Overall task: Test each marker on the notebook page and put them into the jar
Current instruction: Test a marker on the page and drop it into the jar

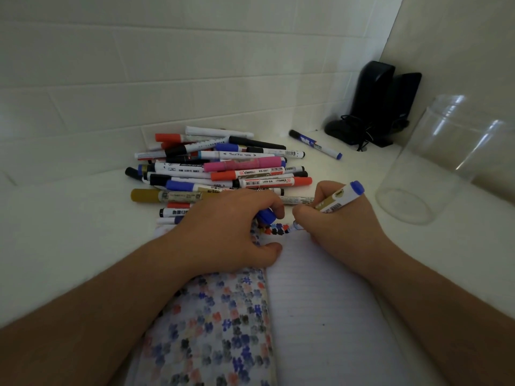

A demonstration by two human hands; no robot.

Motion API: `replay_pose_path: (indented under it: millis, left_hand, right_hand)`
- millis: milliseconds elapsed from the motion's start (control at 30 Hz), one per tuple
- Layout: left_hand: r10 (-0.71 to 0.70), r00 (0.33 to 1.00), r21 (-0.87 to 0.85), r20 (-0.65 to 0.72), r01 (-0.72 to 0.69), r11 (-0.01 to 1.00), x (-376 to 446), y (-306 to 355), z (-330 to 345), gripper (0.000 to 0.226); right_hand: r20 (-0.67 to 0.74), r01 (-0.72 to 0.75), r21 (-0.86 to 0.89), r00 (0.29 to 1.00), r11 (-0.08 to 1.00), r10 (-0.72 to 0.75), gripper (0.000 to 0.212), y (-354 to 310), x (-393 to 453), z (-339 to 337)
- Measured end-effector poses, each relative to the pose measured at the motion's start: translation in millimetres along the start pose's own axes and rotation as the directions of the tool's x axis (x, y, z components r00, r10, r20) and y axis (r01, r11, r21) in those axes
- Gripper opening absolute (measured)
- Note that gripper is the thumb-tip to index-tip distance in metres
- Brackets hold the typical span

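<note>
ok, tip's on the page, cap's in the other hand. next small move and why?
Probably finish the blue scribble, then recap: the right hand has the blue marker tip on the lined page at the end of the test-mark row, and the left hand holds its blue cap. The jar looks empty.

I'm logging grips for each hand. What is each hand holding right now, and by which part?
The right hand grips a blue marker by its barrel, tip on the notebook page. The left hand pinches a blue cap in its fingertips.
</note>
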State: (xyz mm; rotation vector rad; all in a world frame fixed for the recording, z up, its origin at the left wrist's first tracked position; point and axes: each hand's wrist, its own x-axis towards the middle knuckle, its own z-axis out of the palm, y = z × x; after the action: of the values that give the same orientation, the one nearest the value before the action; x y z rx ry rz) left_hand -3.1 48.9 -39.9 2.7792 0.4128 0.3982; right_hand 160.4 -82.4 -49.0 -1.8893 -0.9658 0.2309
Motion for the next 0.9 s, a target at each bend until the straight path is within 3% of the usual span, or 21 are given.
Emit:
replay_pose_path:
  millis: [667, 900]
  left_hand:
    - [0.002, 1.000, 0.000, -0.006, -0.002, 1.000, -0.4, -1.9, 1.4, 0.048]
    - [0.000, 1.000, -0.001, -0.003, 0.000, 1.000, -0.5, -1.7, 1.6, 0.049]
  right_hand:
    - [-0.006, 0.034, 0.007, 0.999, 0.999, -0.034, 0.033, -0.4, 0.1, 1.4]
    - [-0.009, -0.030, 0.034, 0.999, 0.999, 0.031, 0.032, 0.1, 0.9, -0.8]
